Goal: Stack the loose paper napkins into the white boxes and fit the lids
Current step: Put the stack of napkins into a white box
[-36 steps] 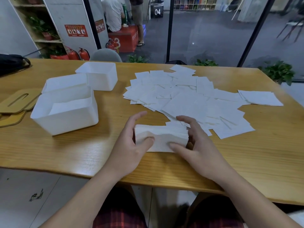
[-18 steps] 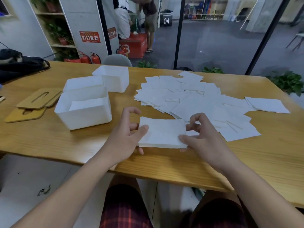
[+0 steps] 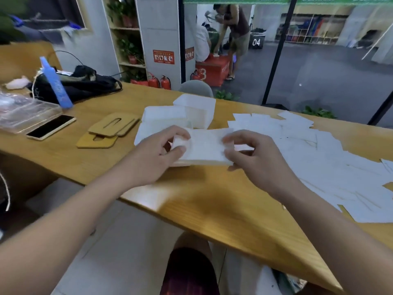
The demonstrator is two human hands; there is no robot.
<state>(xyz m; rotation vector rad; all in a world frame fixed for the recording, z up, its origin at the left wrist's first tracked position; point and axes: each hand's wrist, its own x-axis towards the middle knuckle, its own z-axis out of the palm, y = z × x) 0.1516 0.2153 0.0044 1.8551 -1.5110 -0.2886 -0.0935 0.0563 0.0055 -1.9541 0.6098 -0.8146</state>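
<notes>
A stack of white napkins (image 3: 204,146) is held level between both hands, just in front of and partly over the nearest white box (image 3: 146,133). My left hand (image 3: 155,154) pinches its left end, thumb under and fingers on top. My right hand (image 3: 253,154) pinches the right end the same way. A second white box (image 3: 194,107) stands behind the first. Loose napkins (image 3: 319,150) lie spread over the table to the right. Two wooden lids (image 3: 106,130) with slots lie left of the boxes.
A phone (image 3: 51,127) lies on the wooden table (image 3: 234,205) at the left, beside a clear plastic case (image 3: 25,112), a blue stick (image 3: 55,83) and a black bag (image 3: 85,84). A grey chair back (image 3: 196,88) stands behind the table. People work far behind.
Both hands lifted the napkin stack off the table and carried it left toward the nearest box. The camera has turned left, bringing the phone and bag into view.
</notes>
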